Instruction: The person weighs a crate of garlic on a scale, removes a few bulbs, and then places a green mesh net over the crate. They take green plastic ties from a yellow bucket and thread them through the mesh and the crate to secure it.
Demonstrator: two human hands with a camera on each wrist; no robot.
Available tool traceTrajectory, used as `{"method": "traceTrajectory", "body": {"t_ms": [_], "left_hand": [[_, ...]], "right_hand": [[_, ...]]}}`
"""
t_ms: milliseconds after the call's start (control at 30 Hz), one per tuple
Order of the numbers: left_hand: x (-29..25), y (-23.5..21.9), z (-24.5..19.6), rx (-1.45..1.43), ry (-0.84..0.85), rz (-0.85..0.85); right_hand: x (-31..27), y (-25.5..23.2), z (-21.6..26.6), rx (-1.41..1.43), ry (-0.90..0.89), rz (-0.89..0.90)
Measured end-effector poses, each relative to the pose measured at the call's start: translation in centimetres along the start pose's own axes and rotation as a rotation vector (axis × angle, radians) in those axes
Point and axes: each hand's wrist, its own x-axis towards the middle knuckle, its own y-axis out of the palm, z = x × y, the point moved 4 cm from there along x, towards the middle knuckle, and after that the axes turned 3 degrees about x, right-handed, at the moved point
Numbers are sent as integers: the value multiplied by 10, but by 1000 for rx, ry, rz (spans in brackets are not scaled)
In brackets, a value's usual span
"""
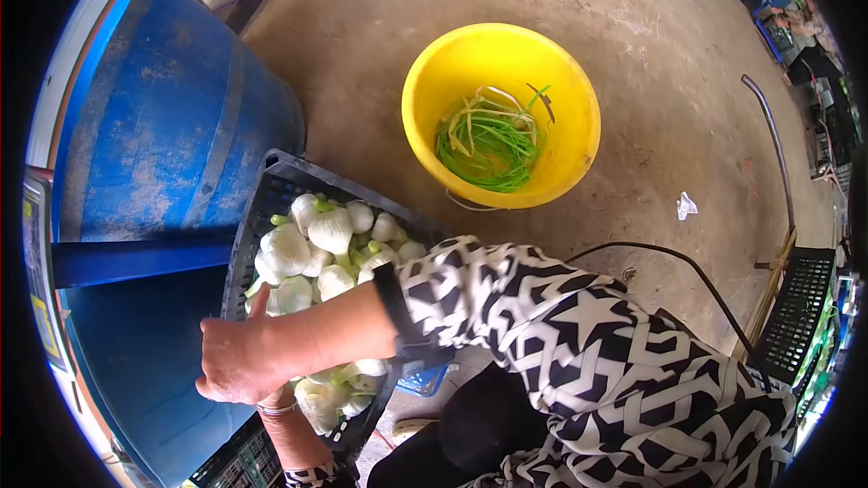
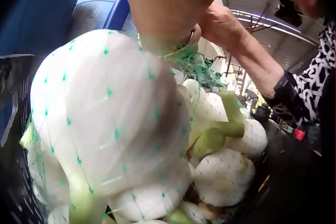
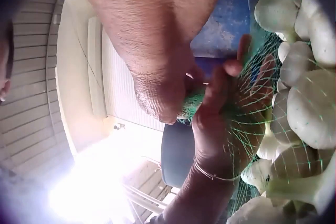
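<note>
White garlic bulbs [image 1: 331, 229] with short green stems fill a black crate [image 1: 244, 244]. Green netting [image 3: 252, 98] covers the bulbs and narrows to a bunch between the two hands. My right hand [image 1: 237, 361] is over the crate's left side, its fingers curled on the bunched net; it hides most of the left hand in the head view. In the right wrist view my left hand [image 3: 212, 113], with a thin bracelet, grips the net just below the right hand [image 3: 157, 85]. One large netted bulb [image 2: 110, 108] fills much of the left wrist view.
A large blue container [image 1: 172, 108] stands at the upper left, with another blue bin [image 1: 154, 343] below it. Beyond the crate, a yellow bucket [image 1: 570, 136] holds green leaves. A dark hose [image 1: 687, 262] and a black crate [image 1: 796, 312] are at the right.
</note>
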Motion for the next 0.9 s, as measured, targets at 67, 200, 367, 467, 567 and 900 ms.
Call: {"method": "traceTrajectory", "body": {"t_ms": [67,200,367,467,567,900], "left_hand": [[-1,9,12,-235,104,81],[4,69,60,-992,474,821],[-1,65,53,-806,462,734],[-2,64,55,-789,494,703],[-5,57,48,-833,493,611],[-3,57,51,-865,508,644]], "right_hand": [[-45,-46,-25,217,-242,-403],[-164,-129,-155,383,203,-367],[-373,-82,-337,-339,1157,619],[-382,-55,-318,-131,1346,653],[-383,-18,-353,-368,1275,530],[-347,-120,-312,265,1165,193]]}}
